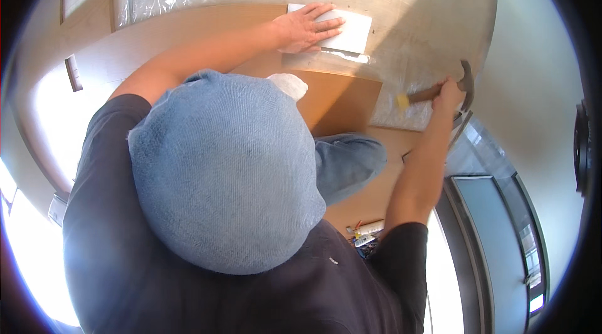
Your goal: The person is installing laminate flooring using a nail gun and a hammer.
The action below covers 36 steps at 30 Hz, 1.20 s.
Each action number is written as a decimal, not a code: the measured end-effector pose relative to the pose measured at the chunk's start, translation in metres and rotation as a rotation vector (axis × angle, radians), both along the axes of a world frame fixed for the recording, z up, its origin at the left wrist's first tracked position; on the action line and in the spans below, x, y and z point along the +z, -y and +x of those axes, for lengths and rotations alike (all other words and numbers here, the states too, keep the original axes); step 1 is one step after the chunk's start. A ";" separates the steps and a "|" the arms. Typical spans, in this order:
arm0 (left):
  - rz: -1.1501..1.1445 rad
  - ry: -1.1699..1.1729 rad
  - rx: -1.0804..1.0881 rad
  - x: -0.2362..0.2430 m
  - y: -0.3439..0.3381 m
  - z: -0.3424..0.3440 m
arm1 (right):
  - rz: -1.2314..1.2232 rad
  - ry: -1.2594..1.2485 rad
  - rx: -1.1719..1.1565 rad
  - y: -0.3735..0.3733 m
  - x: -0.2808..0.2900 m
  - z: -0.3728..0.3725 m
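One claw hammer (468, 86) at right, likely head-heavy, best held by its handle (422, 94), is clasped in right hand (448, 94); spread left hand (310, 28) rests on light-looking white panel (358, 32), far middle.

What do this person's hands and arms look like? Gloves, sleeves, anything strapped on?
Left hand and right hand: no gloves. Left sleeve and right sleeve are short, dark, plain; arms bare beyond. No watch or cable visible; right hand slightly blurred.
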<state>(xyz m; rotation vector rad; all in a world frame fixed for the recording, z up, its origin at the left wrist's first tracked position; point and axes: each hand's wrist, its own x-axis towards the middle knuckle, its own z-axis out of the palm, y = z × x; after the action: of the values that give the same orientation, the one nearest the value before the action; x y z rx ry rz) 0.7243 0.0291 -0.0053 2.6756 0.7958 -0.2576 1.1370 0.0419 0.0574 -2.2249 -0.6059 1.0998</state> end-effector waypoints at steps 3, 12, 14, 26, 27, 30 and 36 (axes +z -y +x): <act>0.014 -0.021 -0.035 0.004 -0.002 0.000 | 0.052 0.119 -0.194 0.022 -0.029 -0.044; -0.014 0.060 -0.022 -0.001 0.001 -0.008 | -0.051 0.096 0.075 0.002 -0.001 -0.002; 0.047 0.040 -0.036 -0.003 0.002 -0.010 | 0.026 0.169 -0.059 0.009 -0.028 -0.024; 0.033 0.039 -0.001 -0.001 0.003 -0.007 | -0.005 0.079 -0.128 0.008 0.013 -0.054; 0.030 0.020 -0.010 0.000 0.004 -0.008 | -0.030 0.128 0.058 0.017 0.005 -0.065; 0.045 0.034 -0.006 0.002 0.002 -0.008 | -0.309 -0.252 0.473 0.047 -0.016 -0.085; -0.009 0.003 -0.012 0.005 -0.002 -0.005 | -0.263 -0.231 0.313 0.053 -0.014 -0.060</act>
<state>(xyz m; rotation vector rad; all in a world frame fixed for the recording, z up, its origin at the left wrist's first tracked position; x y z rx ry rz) 0.7192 0.0311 -0.0008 2.6724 0.7756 -0.2591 1.0766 -0.0113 0.0437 -2.2197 -0.7629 1.6539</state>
